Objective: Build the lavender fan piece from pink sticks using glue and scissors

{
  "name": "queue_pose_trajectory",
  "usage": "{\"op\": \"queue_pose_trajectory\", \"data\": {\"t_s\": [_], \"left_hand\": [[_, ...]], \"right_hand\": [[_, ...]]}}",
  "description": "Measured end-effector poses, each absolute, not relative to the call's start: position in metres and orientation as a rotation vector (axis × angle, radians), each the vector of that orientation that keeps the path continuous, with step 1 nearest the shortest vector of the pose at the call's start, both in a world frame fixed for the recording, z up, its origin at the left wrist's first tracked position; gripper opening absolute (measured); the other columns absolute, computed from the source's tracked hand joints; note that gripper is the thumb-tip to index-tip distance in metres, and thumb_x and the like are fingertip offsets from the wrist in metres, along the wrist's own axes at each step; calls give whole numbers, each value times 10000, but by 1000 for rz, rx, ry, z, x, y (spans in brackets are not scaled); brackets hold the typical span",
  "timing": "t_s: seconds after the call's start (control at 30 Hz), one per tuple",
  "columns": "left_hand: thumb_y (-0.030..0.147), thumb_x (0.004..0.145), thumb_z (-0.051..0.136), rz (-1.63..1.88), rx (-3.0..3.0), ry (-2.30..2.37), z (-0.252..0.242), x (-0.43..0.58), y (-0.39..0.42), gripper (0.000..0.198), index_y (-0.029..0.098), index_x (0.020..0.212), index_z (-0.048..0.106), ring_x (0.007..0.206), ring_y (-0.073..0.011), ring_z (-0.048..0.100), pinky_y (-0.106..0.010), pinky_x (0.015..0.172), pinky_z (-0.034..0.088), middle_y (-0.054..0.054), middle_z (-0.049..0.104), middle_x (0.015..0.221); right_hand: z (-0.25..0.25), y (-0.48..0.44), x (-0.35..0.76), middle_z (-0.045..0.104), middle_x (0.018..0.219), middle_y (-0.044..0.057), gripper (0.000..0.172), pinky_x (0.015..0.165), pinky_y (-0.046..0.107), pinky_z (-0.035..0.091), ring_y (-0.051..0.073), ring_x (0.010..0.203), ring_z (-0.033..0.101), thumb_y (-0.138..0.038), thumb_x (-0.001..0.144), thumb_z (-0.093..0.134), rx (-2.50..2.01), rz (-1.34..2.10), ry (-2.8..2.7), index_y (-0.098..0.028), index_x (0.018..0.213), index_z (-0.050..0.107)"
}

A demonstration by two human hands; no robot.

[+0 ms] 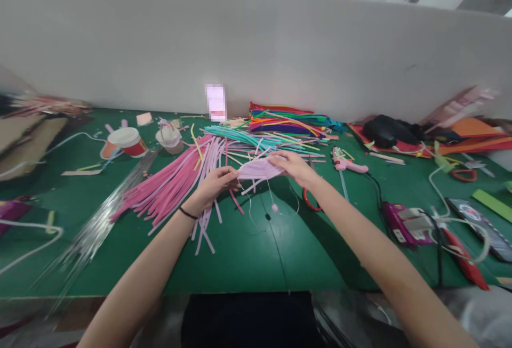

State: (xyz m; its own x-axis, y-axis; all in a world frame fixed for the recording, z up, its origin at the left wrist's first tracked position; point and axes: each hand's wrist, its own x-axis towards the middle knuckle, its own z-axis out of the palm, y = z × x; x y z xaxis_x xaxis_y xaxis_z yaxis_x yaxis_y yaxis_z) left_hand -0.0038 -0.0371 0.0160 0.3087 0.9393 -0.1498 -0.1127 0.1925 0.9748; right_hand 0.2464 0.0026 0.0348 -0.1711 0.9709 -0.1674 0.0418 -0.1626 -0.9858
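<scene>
Between my two hands is a flat lilac piece that looks made of pipe cleaners (259, 169) lying side by side. My left hand (219, 181) pinches its left end with thumb and fingers. At the other end, the fingers of my right hand (295, 168) close over its edge. A thin pale thread with a small pink bead-like lump (274, 208) shows just below the piece. Left of my left hand, loose pink and lilac pipe cleaners (172, 183) spread over the green table (248, 268). Red-handled scissors (311, 200) lie partly hidden behind my right forearm.
Multicoloured pipe cleaners (288, 120) lie at the back by the white partition (240, 44). A pink glue gun (349, 164) and a purple power strip (404, 225) are at right. At left are a paper cup (130, 142) and silvery thin rods (106, 212). A lit phone (216, 102) leans on the partition.
</scene>
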Motion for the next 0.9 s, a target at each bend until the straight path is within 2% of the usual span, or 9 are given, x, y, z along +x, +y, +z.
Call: {"op": "queue_pose_trajectory", "data": {"t_s": [0.1, 0.2, 0.33, 0.4, 0.47, 0.57, 0.7, 0.8, 0.9], "left_hand": [[378, 732, 756, 892, 1135, 959, 20, -4, -39, 262, 153, 737, 623, 667, -124, 639, -240, 681, 506, -21, 671, 702], [356, 736, 750, 784, 1193, 936, 24, -2, -42, 237, 144, 731, 644, 720, -143, 657, -241, 696, 505, -59, 706, 768], [409, 780, 701, 759, 1179, 825, 27, 4, -46, 291, 140, 885, 674, 794, -184, 671, -300, 737, 541, -95, 719, 903], [462, 805, 665, 808, 1132, 813, 26, 8, -47, 340, 139, 912, 662, 761, -182, 665, -309, 709, 554, -81, 708, 849], [485, 795, 674, 792, 1106, 845, 24, 11, -49, 361, 129, 855, 654, 656, -163, 642, -292, 635, 556, -61, 680, 740], [468, 750, 729, 690, 1134, 874, 19, 12, -51, 369, 113, 830, 668, 571, -152, 615, -271, 537, 539, -62, 662, 703], [449, 725, 757, 706, 1120, 911, 15, 13, -49, 364, 106, 825, 687, 539, -143, 604, -251, 499, 518, -60, 657, 682], [444, 712, 768, 844, 1015, 923, 15, 16, -46, 355, 108, 791, 685, 521, -115, 575, -211, 466, 480, -49, 643, 683], [496, 778, 694, 924, 938, 913, 16, 20, -42, 375, 122, 770, 673, 481, -106, 530, -196, 403, 424, -42, 607, 642]], "right_hand": [[63, 30, 239, 693, 741, 26, 328, 570, 262, 545, 133, 617, 633, -337, 673, 817, -1294, 1373, -1425, -156, 900, 664], [92, 48, 224, 686, 735, 38, 269, 526, 245, 522, 137, 599, 627, -301, 713, 792, -1337, 1290, -1683, -136, 887, 670], [119, 57, 200, 645, 676, 17, 207, 510, 212, 471, 118, 581, 585, -282, 757, 751, -1350, 1092, -2126, -120, 870, 687], [124, 57, 188, 623, 651, -2, 190, 522, 206, 448, 99, 562, 544, -278, 768, 736, -1298, 1042, -2342, -125, 875, 702], [125, 53, 176, 615, 648, -11, 204, 558, 215, 448, 96, 572, 529, -289, 761, 738, -1229, 1024, -2464, -131, 890, 716], [127, 36, 171, 665, 759, 15, 204, 689, 248, 479, 124, 701, 587, -294, 757, 738, -1092, 946, -2414, -138, 888, 726], [135, 2, 223, 690, 1060, 40, 232, 885, 297, 469, 163, 959, 628, -318, 822, 675, -969, 696, -2087, -205, 1023, 700], [131, -12, 310, 703, 1057, 62, 288, 887, 314, 473, 175, 962, 644, -348, 931, 496, -1285, 369, -1893, -186, 1077, 684], [104, -13, 394, 706, 1071, 109, 313, 860, 312, 479, 201, 975, 648, -254, 929, 456, -2003, 37, -1858, -132, 1123, 670]]}}
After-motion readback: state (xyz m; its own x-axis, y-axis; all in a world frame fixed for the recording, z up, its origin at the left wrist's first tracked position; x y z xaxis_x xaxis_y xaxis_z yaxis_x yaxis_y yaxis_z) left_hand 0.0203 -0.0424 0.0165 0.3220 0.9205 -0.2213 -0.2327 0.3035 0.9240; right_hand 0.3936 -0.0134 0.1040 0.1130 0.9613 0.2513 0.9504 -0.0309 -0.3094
